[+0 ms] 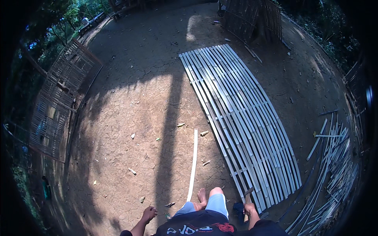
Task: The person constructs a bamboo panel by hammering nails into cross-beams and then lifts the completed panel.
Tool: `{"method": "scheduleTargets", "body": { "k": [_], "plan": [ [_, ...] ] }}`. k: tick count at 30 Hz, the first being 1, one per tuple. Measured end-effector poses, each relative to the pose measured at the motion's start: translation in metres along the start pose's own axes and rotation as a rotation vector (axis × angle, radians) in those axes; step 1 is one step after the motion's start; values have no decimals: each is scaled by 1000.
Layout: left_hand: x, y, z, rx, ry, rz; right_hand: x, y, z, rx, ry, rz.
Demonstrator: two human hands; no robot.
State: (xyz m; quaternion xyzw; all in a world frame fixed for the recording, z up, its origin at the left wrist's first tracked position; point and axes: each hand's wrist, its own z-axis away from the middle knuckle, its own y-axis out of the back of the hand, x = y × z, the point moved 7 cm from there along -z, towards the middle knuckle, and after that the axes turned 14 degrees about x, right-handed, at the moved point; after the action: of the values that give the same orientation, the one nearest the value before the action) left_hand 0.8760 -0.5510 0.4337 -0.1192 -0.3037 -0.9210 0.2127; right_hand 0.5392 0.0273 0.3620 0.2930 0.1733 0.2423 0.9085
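Observation:
My right hand point(250, 208) is closed around the wooden handle of a hand tool with a dark metal head point(249, 191); its exact kind is too small to tell. That hand is at the near end of a long panel of split bamboo slats point(240, 114), laid on the ground with gaps between the slats and several crosspieces. Over bare soil to the left, my left hand point(149, 214) hangs with loosely curled fingers and nothing visible in it. A single pale bamboo strip point(193, 165) lies in front of my legs, its near end by my left knee.
Loose bamboo strips point(328, 177) are heaped at the right. A slatted bamboo fence point(59, 98) stands at the left, and woven panels point(252, 19) lean at the far right. Dry leaves point(132, 171) dot the cracked soil. A dark object point(238, 207) sits beside my right hand.

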Motion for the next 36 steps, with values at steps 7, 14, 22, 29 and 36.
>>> {"method": "scheduleTargets", "body": {
  "k": [7,14,22,29,36],
  "plan": [
    [207,84,-71,180,-302,396,-74,-16,79,-414,70,-110],
    [407,144,-146,174,-273,521,-314,-80,-1,-276,0,171],
    [445,190,-257,152,-1,418,-834,-167,218,155,1013,106],
    [545,220,-392,-44,-72,-181,-1025,-234,225,203,917,204],
    [829,365,-552,-1,-173,-157,-970,-349,193,31,119,484]
  ]
}}
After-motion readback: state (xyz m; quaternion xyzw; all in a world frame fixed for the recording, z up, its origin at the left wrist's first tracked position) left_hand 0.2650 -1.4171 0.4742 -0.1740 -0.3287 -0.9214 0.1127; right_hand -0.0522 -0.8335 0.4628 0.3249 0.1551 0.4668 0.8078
